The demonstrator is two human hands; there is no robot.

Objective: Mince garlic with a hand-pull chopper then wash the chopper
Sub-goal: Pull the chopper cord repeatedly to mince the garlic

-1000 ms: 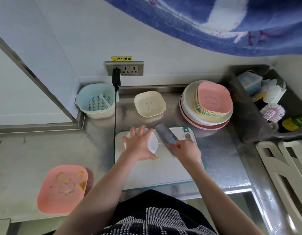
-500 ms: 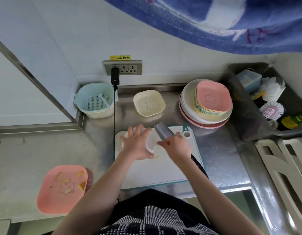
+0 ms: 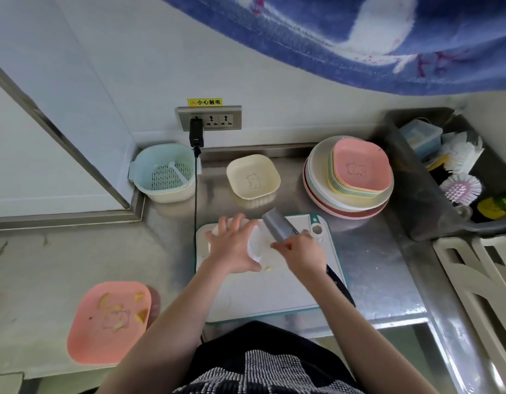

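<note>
The hand-pull chopper (image 3: 255, 245), a small white and clear tub, stands at the back left of the white cutting board (image 3: 274, 294). My left hand (image 3: 232, 251) covers its lid, with the fingers curled over the top. Just to its right, my right hand (image 3: 303, 253) pinches the pull handle, fingertips close to the chopper's side; the handle itself is hidden. A tiny yellow garlic bit (image 3: 267, 269) lies on the board in front of the chopper.
A cleaver (image 3: 277, 227) lies slanted on the board under my right hand. Behind are a cream bowl (image 3: 253, 176), a strainer basket (image 3: 163, 172), stacked plates (image 3: 348, 177) and a black cable (image 3: 195, 194). A pink plate with peels (image 3: 109, 322) sits front left. A bin with brushes (image 3: 460, 189) is right.
My right hand has moved left, back to the chopper, and the stretched pull cord is no longer visible. My left hand stays on the lid.
</note>
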